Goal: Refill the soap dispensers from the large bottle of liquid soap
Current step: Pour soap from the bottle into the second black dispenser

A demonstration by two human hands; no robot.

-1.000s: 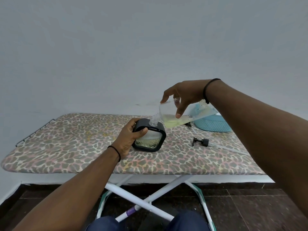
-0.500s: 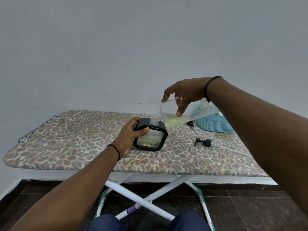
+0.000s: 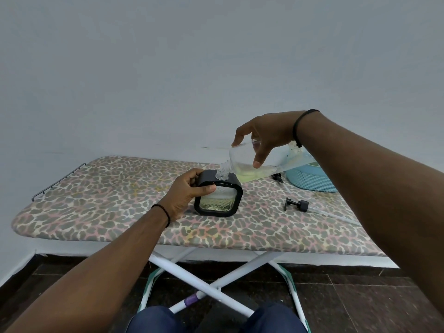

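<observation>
Mid-pour: your right hand (image 3: 264,133) grips the tilted large bottle (image 3: 254,168), neck in the soap dispenser (image 3: 217,197) mouth; your left hand (image 3: 186,193) wraps the dispenser's top-left corner. Next, likely level off slowly. Pump head (image 3: 296,205) lies right of dispenser, basket (image 3: 312,180) behind-right; worktop (image 3: 96,200) open to its left.

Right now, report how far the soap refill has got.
Done: the pump head is off and lies on the ironing board. In hand: the left hand steadies the black-framed dispenser while the right hand tips the large bottle, neck at its opening; soap fills only the dispenser's lower part. Left: top it up and refit the pump head. No other dispenser is visible.
</observation>
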